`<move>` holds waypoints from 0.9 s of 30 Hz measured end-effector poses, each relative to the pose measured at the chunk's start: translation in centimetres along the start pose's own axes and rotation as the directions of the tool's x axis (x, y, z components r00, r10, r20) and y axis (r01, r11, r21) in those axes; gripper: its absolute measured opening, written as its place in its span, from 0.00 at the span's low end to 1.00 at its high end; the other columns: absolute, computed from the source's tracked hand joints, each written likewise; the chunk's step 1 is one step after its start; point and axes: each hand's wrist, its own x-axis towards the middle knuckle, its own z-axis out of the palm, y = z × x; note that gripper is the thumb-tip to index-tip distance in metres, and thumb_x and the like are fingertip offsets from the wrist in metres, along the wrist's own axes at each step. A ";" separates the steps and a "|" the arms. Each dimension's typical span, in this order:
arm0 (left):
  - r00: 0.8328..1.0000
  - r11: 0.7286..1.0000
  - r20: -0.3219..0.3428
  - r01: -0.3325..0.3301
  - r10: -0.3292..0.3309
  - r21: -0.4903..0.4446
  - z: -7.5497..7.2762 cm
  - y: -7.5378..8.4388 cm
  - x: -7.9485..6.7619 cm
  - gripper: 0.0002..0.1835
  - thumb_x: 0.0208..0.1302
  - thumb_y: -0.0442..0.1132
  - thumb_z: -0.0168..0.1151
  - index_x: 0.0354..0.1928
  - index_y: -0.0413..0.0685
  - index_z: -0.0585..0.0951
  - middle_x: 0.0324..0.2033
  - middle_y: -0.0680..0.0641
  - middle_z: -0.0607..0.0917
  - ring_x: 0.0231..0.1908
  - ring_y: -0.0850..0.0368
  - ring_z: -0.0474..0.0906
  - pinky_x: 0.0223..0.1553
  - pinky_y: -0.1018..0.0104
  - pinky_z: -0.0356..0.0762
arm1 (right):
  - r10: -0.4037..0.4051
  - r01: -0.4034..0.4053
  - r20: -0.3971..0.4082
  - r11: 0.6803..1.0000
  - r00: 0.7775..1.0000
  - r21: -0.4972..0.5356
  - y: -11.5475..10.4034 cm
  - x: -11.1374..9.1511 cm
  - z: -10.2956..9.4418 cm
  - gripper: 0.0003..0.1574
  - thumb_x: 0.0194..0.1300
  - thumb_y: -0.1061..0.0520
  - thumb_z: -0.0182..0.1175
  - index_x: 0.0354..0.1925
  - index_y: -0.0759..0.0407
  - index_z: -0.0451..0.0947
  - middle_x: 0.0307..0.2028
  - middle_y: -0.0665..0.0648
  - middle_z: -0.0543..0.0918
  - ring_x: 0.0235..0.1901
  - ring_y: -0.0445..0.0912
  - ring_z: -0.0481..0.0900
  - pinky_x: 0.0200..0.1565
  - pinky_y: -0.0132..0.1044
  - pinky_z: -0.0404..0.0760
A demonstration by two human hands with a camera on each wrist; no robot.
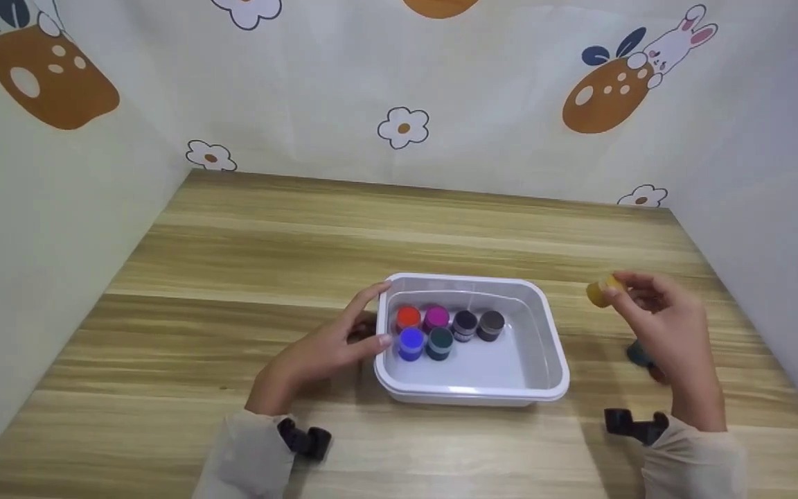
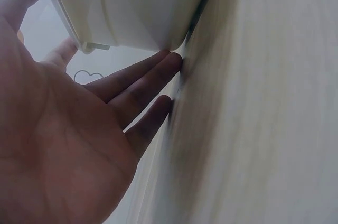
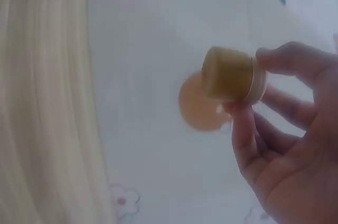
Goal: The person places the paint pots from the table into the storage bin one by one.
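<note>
A white plastic tray (image 1: pixel 541 346) holds several small paint pots: a red pot (image 1: pixel 409 318), a magenta pot (image 1: pixel 437 319), a blue pot (image 1: pixel 411 344), a dark green pot (image 1: pixel 439 343) and two dark pots, one of them a black pot (image 1: pixel 465 324). My left hand (image 1: pixel 333 350) rests against the tray's left side, thumb and forefinger at the rim. In the left wrist view its other fingers (image 2: pixel 145 84) extend straight toward the tray's base. Right of the tray, my right hand (image 1: pixel 672 322) pinches a yellow paint pot (image 3: pixel 228 75) above the table, tilted on its side.
Partly hidden beneath my right hand, a green pot (image 1: pixel 639 353) and a reddish-brown pot (image 1: pixel 657 374) are on the wooden table (image 1: pixel 233 277). Patterned white cloth walls (image 1: pixel 316 83) enclose the back and both sides.
</note>
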 end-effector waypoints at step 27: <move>1.000 1.000 0.002 -0.021 0.021 0.010 0.1 0.1 0.1 0.42 0.69 0.55 0.60 0.77 0.75 0.47 0.67 0.39 0.69 0.66 0.44 0.69 0.65 0.45 0.68 | -0.282 0.385 0.565 0.920 0.775 -0.068 -6.8 -3.3 9.9 0.10 0.57 0.58 0.73 0.37 0.59 0.85 0.32 0.49 0.82 0.34 0.41 0.79 0.39 0.38 0.83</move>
